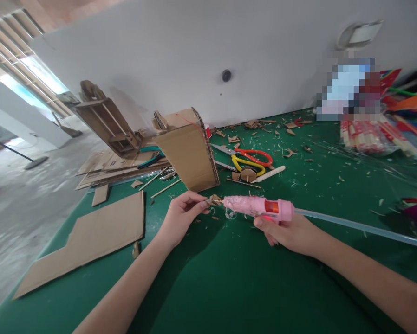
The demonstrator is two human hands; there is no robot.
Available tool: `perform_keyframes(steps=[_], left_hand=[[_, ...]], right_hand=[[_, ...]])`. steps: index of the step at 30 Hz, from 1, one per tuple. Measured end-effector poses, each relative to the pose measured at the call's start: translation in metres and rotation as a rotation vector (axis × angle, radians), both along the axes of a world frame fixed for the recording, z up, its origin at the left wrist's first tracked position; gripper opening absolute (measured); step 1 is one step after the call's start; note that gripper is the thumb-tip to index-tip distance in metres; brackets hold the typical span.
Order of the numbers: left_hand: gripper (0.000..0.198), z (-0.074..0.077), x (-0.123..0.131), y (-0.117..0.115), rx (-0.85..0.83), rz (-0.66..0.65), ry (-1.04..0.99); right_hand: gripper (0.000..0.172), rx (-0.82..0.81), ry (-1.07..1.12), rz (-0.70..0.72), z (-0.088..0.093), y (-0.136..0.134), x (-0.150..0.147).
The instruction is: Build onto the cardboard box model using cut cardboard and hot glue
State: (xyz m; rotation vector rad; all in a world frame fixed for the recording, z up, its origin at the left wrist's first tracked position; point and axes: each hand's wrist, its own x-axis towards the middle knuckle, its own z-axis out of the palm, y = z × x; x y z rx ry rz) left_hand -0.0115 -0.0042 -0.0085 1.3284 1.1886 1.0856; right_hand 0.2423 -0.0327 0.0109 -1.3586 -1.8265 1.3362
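My right hand (287,232) is wrapped round the handle of a pink hot glue gun (246,205), with a long clear glue stick (351,224) sticking out of its back end. Its metal nozzle points left and meets a small brown piece of cardboard (213,200). That piece is pinched between the thumb and fingers of my left hand (184,215); the fingers partly hide it. Just behind my left hand stands an upright folded cardboard structure (187,157). Strands of glue hang below the gun.
Scissors with red and yellow handles (252,160) lie beyond the gun, near a white stick (271,174). A flat cut cardboard sheet (100,232) lies left on the green table (229,287). Teal-handled pliers (149,157) and a cardboard frame (106,123) sit behind; packaged sticks (361,134) lie right.
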Motion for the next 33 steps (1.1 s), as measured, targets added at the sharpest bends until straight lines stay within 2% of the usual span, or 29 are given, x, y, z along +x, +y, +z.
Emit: perform_keyframes(steps=[11,18,22,25,30,33], left_hand=[[0.018,0.0092,0.005,-0.0022,-0.005,0.032,-0.219],[0.016,0.0069,0.004,-0.0021,0.0,0.001,-0.152],[0.017,0.0075,0.0041,-0.0022,0.003,0.015,-0.165],[0.017,0.0074,0.0036,-0.0022,0.011,0.016,-0.17],[0.017,0.0027,0.0008,-0.0017,-0.011,-0.014,-0.014],[0.019,0.0021,0.0006,-0.0018,-0.014,-0.004,-0.001]], right_hand=[[0.05,0.021,-0.032,0.006,-0.001,0.0004,0.0026],[0.048,0.021,-0.002,0.007,-0.0019,-0.0002,0.002],[0.048,0.009,0.004,-0.047,-0.0046,0.0,0.0015],[0.049,-0.003,-0.004,-0.03,-0.0043,-0.0002,0.0018],[0.047,-0.012,0.012,-0.015,0.0004,-0.0007,0.001],[0.047,-0.011,0.031,0.008,0.0024,-0.0007,0.0009]])
